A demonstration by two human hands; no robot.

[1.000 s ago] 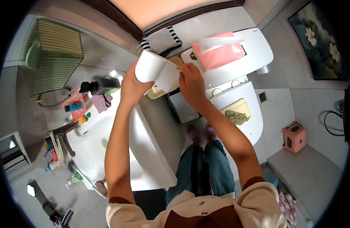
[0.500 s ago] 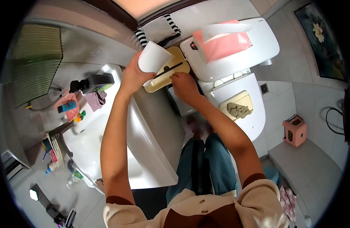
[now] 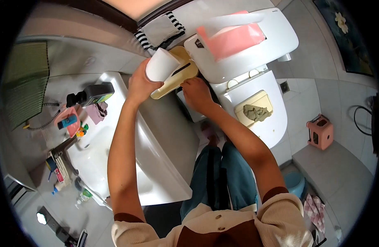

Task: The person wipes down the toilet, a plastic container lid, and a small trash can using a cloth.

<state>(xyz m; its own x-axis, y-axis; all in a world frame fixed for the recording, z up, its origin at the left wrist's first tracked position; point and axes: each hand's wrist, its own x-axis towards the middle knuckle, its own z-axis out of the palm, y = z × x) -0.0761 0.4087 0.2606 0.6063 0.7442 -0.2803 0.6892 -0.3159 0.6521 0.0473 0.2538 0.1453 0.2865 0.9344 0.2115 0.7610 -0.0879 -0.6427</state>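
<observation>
My left hand (image 3: 141,84) is wrapped round a smooth white cylinder (image 3: 161,65) that looks like a paper roll. It is tilted and held over a pale yellow tray-like piece (image 3: 164,91) with rounded ends. A black bar or slot (image 3: 181,68) shows along the middle of the yellow piece, partly hidden by the cylinder. At the near right edge of that piece is my right hand (image 3: 197,94), its fingers curled together. What those fingers pinch, if anything, is hidden.
To the right, a pink tissue pack (image 3: 239,41) lies on the toilet tank (image 3: 280,39). A grey-green cloth sits in a cream tray (image 3: 243,108) on the toilet lid (image 3: 276,129). The sink (image 3: 127,181) at left bears a dark bottle (image 3: 98,94). A pink stool (image 3: 321,133) stands far right.
The view has shifted slightly. My left hand has brought the white cylinder a little nearer to me over the yellow piece, covering more of the black bar. My right hand remains by its edge.
</observation>
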